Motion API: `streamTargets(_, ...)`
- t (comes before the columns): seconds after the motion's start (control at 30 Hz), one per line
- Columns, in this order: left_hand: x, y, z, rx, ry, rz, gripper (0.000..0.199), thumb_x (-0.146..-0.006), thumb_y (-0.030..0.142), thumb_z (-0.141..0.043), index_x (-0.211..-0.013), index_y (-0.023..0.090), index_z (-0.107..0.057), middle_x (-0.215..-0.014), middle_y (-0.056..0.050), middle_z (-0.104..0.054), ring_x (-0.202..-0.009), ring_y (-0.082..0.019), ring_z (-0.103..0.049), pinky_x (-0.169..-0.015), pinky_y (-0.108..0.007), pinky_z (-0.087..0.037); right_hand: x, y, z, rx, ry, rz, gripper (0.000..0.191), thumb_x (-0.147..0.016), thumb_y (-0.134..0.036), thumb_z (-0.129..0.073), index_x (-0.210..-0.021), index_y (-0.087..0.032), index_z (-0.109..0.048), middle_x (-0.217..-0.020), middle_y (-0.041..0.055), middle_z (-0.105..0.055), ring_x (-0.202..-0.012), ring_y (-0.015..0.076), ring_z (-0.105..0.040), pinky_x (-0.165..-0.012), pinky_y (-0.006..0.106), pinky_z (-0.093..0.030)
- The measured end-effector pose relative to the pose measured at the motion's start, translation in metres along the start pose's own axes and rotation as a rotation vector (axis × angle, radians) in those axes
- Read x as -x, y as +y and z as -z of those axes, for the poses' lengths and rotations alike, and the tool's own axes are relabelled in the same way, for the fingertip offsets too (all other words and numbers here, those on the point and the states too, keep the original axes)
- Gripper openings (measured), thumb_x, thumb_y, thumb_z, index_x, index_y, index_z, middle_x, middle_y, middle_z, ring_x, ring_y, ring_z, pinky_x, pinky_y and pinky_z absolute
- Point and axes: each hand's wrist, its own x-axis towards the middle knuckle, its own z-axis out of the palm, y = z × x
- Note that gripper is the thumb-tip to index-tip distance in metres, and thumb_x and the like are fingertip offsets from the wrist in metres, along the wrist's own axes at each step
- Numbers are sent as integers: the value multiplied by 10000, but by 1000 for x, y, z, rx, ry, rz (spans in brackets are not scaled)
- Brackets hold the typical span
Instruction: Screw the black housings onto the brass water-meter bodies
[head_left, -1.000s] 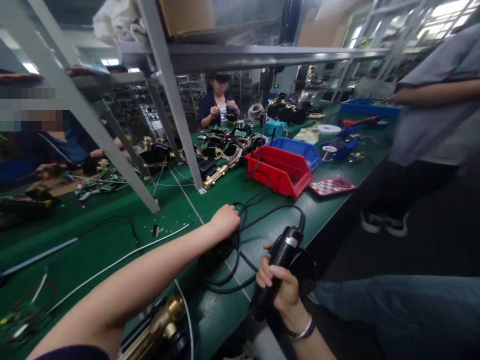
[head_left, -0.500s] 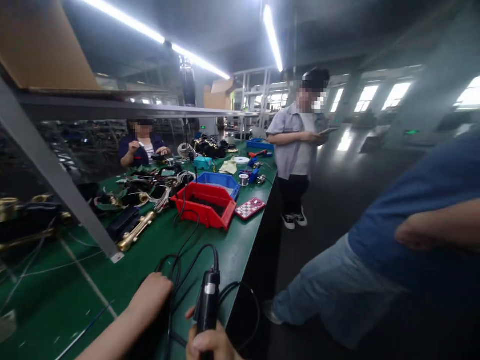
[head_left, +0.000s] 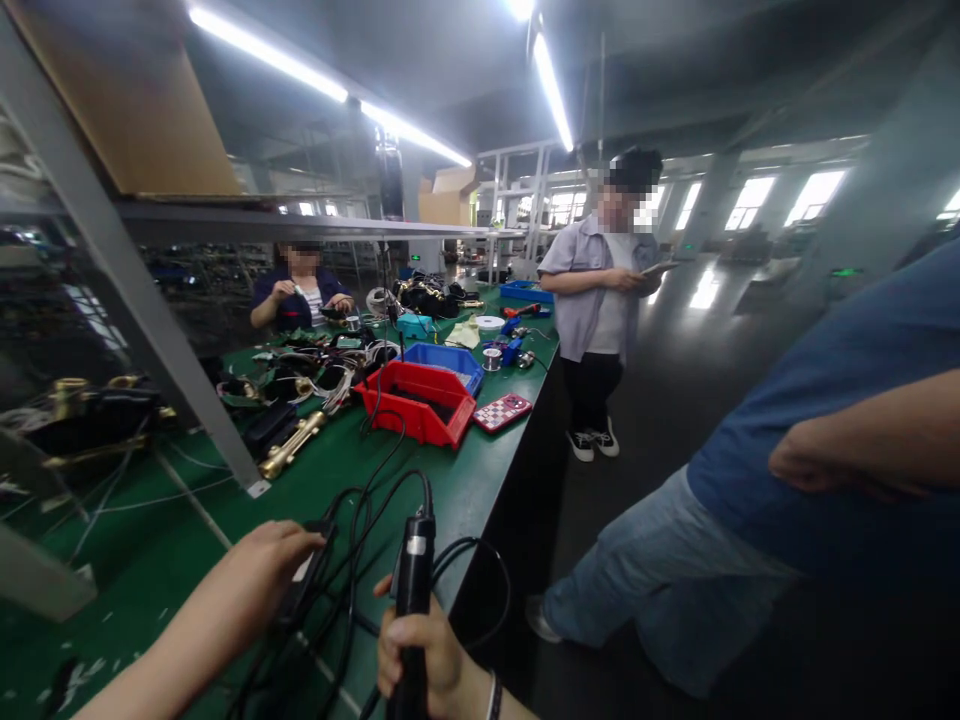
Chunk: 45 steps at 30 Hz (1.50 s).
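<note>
My right hand (head_left: 427, 645) is wrapped round a black cylindrical tool (head_left: 415, 580) with a cable leaving its top end, held upright near the bench's front edge. To its left, my left hand (head_left: 281, 550) reaches over a flat black device (head_left: 306, 575) with a pale label; the fingers stretch to its top end, and their undersides are hidden. Black cables (head_left: 358, 560) loop between the two hands across the green bench (head_left: 450, 490).
Beyond my hands are a red bin (head_left: 420, 425), a blue bin (head_left: 469, 372), a checkered phone (head_left: 504, 412) and brass parts (head_left: 292, 445). A slanted shelf post (head_left: 187, 350) stands left. Two people stand right of the bench; another sits across it.
The view has shifted slightly. My left hand has moved left, its fingers now extended, and the black device beneath it has come into view. My right hand still holds the tool.
</note>
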Motion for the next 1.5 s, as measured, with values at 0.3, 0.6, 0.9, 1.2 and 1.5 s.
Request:
streamTargets(0.3, 195, 72, 18, 257, 383, 40, 161, -903, 292, -490, -927, 291, -649, -756, 39, -691, -644, -90, -654, -588, -103, -507, 21, -6, 1, 30, 42, -32, 405, -565, -228, -721, -939, -213, -564, -475, -98, -458, -379, 52, -380, -398, 157, -352)
streamTargets(0.6, 271, 125, -61, 42, 750, 515, 112, -879, 215, -559, -861, 203, -669, -698, 3, -639, -648, -97, -590, -613, -191, -482, 26, -14, -3, 200, 148, -106, 343, -565, -201, -697, -892, -218, -596, -515, -75, -426, -425, 56, -397, -433, 157, -387)
streamTargets(0.9, 275, 113, -118, -263, 813, 663, 119, -875, 214, -572, -845, 177, -681, -566, 22, -557, -518, -102, -501, -541, -231, -390, 57, -13, -55, 260, -3, -49, 354, -626, -208, -687, -969, -226, -604, -528, -65, -410, -425, 65, -382, -431, 170, -400)
streamTargets(1.2, 272, 113, -117, -325, 709, 626, 122, -891, 206, -544, -889, 161, -657, -570, 21, -581, -503, -129, -505, -523, -278, -350, 72, -10, -103, 238, -180, -21, 341, -675, -225, -667, -1008, -210, -597, -522, -72, -346, -397, 60, -286, -387, 179, -321)
streamTargets(1.5, 268, 112, -129, -34, 937, 777, 126, -855, 233, -586, -838, 196, -706, -591, 22, -634, -508, -75, -552, -533, -183, -430, 87, 23, -164, 456, -406, 240, 338, -785, -260, -664, -1094, -301, -533, -551, -65, -453, -434, 101, -415, -469, 258, -405)
